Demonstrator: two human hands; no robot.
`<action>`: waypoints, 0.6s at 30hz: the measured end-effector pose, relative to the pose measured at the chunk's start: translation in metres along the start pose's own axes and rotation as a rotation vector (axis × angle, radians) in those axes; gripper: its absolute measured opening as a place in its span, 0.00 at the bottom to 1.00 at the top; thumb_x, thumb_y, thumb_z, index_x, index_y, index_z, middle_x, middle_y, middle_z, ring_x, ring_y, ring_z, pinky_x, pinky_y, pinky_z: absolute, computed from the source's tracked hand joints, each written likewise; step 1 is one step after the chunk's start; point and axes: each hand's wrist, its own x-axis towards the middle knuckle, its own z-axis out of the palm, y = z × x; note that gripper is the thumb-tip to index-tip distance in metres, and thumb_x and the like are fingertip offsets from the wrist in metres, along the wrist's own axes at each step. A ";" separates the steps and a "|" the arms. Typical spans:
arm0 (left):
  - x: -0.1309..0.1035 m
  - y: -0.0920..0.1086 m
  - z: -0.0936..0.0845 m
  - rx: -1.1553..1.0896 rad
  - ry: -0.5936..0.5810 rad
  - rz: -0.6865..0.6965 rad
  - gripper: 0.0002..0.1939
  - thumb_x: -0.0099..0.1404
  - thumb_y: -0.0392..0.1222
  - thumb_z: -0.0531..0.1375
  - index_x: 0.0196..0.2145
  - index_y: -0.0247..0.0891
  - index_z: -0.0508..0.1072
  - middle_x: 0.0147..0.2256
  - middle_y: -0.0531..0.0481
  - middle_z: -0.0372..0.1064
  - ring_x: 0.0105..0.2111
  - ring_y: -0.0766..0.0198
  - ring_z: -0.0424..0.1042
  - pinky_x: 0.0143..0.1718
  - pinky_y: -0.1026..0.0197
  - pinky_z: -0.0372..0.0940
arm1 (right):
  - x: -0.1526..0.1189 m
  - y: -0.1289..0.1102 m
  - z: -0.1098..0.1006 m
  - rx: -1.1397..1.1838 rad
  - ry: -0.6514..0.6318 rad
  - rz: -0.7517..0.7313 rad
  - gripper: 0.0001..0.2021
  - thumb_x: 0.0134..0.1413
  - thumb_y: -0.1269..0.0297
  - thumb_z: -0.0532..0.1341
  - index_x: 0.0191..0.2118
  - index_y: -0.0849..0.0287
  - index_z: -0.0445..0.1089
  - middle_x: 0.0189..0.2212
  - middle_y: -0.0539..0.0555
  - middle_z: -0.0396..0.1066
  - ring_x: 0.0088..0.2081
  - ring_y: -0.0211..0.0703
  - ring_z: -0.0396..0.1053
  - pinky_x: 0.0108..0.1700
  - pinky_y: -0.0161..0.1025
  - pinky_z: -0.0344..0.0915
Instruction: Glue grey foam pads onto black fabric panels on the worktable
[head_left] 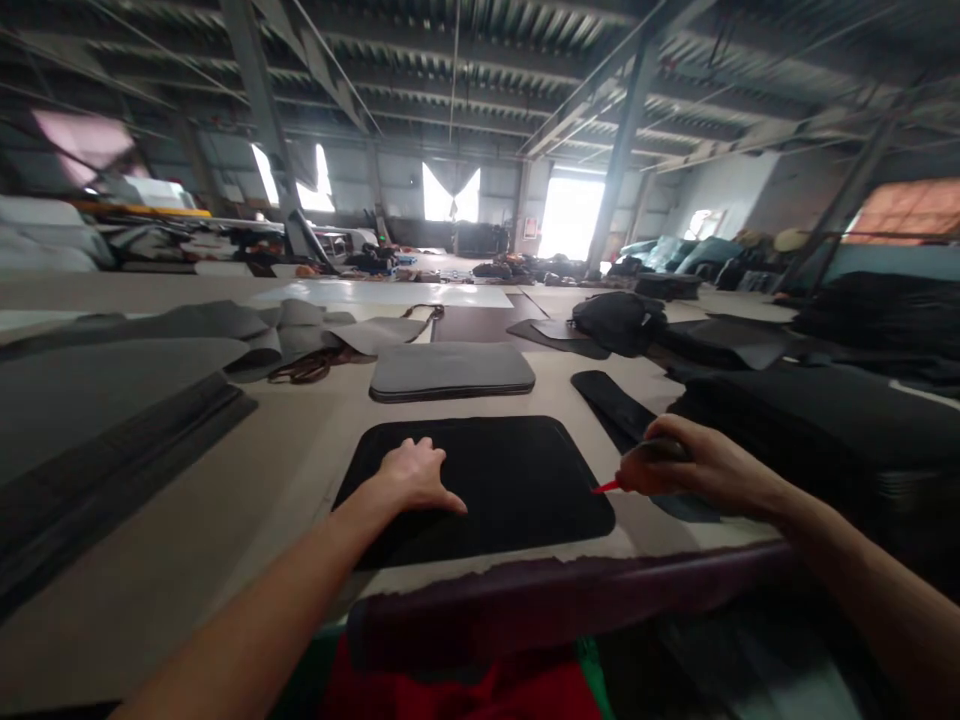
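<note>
A black panel with rounded corners [517, 470] lies flat on the table in front of me. My left hand [416, 478] rests on its left part, palm down, with the thumb spread from the fingers. My right hand [694, 462] is closed around a dark, rounded squeeze bottle [664, 450]. The bottle's thin red nozzle [607, 487] points left, at the panel's right edge. Whether the nozzle touches the panel I cannot tell. Just beyond the panel sits a stack of grey panels [452, 370] of similar shape.
Large grey sheets [97, 400] are piled at the left. A black strip [611, 405] lies beyond my right hand, beside a tall dark stack [832, 420]. Dark reddish material [555, 605] hangs along the near edge. Grey scraps [300, 330] and a black bag-like bundle [619, 318] lie farther back.
</note>
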 end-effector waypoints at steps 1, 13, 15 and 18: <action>0.000 0.000 0.000 0.002 0.005 0.002 0.50 0.41 0.78 0.63 0.52 0.37 0.75 0.53 0.35 0.66 0.52 0.38 0.66 0.51 0.44 0.66 | -0.007 0.001 0.000 0.023 -0.028 0.006 0.14 0.52 0.57 0.63 0.44 0.53 0.67 0.38 0.50 0.73 0.38 0.46 0.72 0.38 0.39 0.67; 0.004 -0.007 0.001 0.021 0.012 0.066 0.50 0.45 0.78 0.61 0.53 0.35 0.75 0.52 0.32 0.67 0.51 0.35 0.68 0.50 0.41 0.67 | -0.045 0.011 0.015 0.288 -0.099 0.128 0.22 0.51 0.47 0.66 0.48 0.52 0.66 0.42 0.52 0.73 0.46 0.55 0.71 0.48 0.46 0.66; 0.006 -0.011 -0.001 0.014 0.000 0.086 0.43 0.50 0.72 0.62 0.53 0.36 0.75 0.53 0.33 0.68 0.50 0.37 0.70 0.50 0.43 0.67 | -0.043 0.007 0.019 0.299 -0.122 0.096 0.22 0.53 0.47 0.66 0.48 0.53 0.66 0.41 0.51 0.73 0.45 0.54 0.70 0.47 0.45 0.66; 0.011 -0.020 -0.006 -0.018 -0.021 0.110 0.31 0.58 0.57 0.61 0.55 0.37 0.73 0.54 0.36 0.70 0.52 0.42 0.71 0.52 0.48 0.66 | -0.033 -0.008 0.027 0.298 -0.135 0.031 0.21 0.54 0.47 0.65 0.47 0.54 0.66 0.38 0.51 0.71 0.40 0.50 0.70 0.42 0.43 0.65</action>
